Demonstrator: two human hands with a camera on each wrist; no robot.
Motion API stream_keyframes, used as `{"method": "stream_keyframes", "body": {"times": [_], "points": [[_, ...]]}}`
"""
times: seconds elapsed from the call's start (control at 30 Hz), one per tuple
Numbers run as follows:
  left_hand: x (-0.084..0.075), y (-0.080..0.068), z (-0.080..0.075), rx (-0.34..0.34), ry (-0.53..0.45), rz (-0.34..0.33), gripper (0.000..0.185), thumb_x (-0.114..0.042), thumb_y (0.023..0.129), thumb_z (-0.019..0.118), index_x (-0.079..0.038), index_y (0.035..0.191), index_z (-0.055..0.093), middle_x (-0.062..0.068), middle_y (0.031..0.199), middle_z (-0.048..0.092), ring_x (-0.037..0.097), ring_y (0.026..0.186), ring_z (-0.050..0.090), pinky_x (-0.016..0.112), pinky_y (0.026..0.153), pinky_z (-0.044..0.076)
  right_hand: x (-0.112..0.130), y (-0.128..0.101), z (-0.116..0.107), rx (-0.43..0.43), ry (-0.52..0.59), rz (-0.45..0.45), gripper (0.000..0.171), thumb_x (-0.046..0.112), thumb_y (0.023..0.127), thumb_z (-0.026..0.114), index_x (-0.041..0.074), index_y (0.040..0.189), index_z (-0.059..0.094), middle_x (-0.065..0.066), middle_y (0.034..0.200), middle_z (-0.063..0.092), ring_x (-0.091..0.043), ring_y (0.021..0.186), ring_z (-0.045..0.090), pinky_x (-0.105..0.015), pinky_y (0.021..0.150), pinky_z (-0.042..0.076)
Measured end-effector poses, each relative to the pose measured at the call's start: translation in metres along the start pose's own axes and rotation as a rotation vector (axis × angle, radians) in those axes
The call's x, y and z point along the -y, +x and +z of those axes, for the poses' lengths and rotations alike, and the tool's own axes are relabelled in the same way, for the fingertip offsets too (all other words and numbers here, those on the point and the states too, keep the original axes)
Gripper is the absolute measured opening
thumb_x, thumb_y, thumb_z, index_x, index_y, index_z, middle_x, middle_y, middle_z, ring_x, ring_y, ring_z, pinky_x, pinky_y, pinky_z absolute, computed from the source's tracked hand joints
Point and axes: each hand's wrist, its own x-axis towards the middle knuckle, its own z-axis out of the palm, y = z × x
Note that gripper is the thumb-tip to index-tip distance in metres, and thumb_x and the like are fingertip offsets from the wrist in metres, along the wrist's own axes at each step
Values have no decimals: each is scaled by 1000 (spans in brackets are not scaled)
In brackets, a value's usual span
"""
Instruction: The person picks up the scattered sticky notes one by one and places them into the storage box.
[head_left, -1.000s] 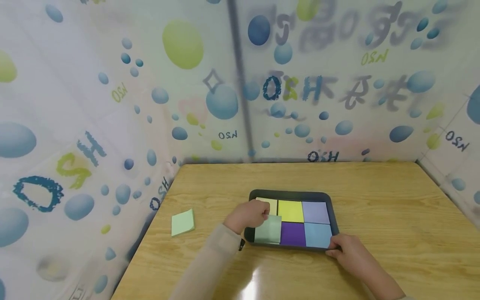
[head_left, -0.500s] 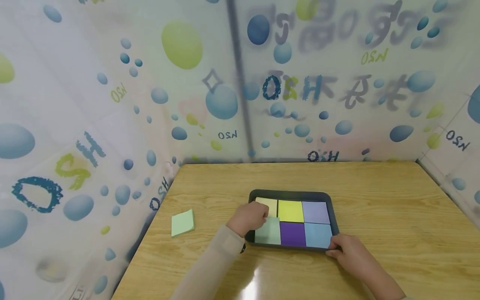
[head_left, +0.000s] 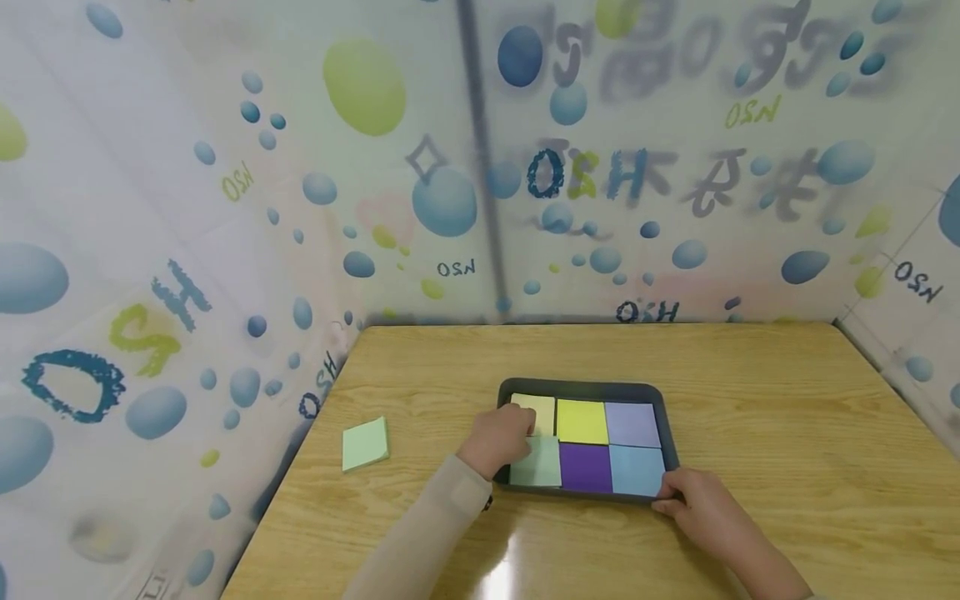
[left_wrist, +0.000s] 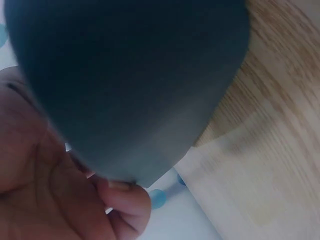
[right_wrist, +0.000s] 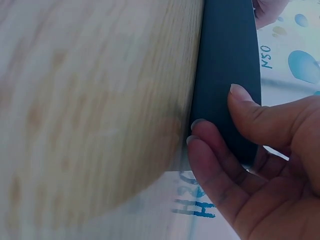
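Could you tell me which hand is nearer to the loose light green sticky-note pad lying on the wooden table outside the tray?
Left. The left hand is at the dark tray's left edge, right of the light green sticky-note pad; the right hand grips the tray's near right corner, farther away.

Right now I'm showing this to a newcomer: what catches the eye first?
The dark tray at mid-table, filled with six coloured paper squares. The left hand presses the pale green square into its near-left corner while the right hand grips the near-right rim. A green note pad lies apart at left.
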Motion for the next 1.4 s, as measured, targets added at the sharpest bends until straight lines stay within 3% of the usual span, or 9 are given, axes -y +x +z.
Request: {"method": "stream_keyframes", "body": {"times": [0.17, 0.33, 0.6, 0.93, 1.23, 1.4], "points": [[2, -3, 0, -27, -8, 17, 10, -12, 87, 71, -18, 93, 65, -6, 86, 57, 9, 73, 47, 28, 56, 41, 0, 0, 0, 2, -5, 3, 22, 5, 85, 77, 15, 71, 63, 3, 72, 56, -14, 71, 48, -24, 60, 38], [6, -8, 1, -107, -47, 58, 12, -16, 91, 74, -18, 101, 68, -1, 97, 59, 9, 73, 49, 25, 55, 42, 1, -1, -1, 6, -3, 6, 21, 5, 85, 77, 15, 72, 63, 3, 72, 56, -14, 71, 48, -24, 59, 38], [13, -20, -3, -175, -126, 80, 13, -18, 90, 77, -17, 99, 67, 1, 97, 59, 14, 80, 52, 24, 60, 45, 2, 1, -1, 20, -21, 28, 21, 6, 86, 76, 15, 73, 63, 3, 72, 56, -14, 71, 49, -25, 60, 38], [35, -30, -4, -230, -216, 18, 10, -15, 93, 74, -13, 101, 69, 3, 97, 57, 13, 76, 51, 23, 58, 45, 5, 1, -4, 45, -37, 42, 20, 7, 87, 76, 14, 75, 62, 2, 74, 56, -15, 73, 49, -26, 61, 39], [57, -40, 1, -254, -279, -19, 14, -24, 96, 71, -14, 103, 64, 4, 99, 56, 13, 74, 51, 27, 60, 45, 4, 0, -3, 34, -52, 31, 21, 8, 86, 77, 15, 74, 61, 2, 73, 55, -14, 72, 48, -26, 61, 38], [69, -45, 2, -265, -298, -56, 21, -26, 98, 68, -12, 112, 62, 5, 103, 58, 16, 81, 57, 30, 62, 48, 4, 0, -3, 14, -50, 13, 23, 8, 86, 78, 15, 72, 61, 3, 71, 54, -14, 70, 47, -26, 60, 37]]}}
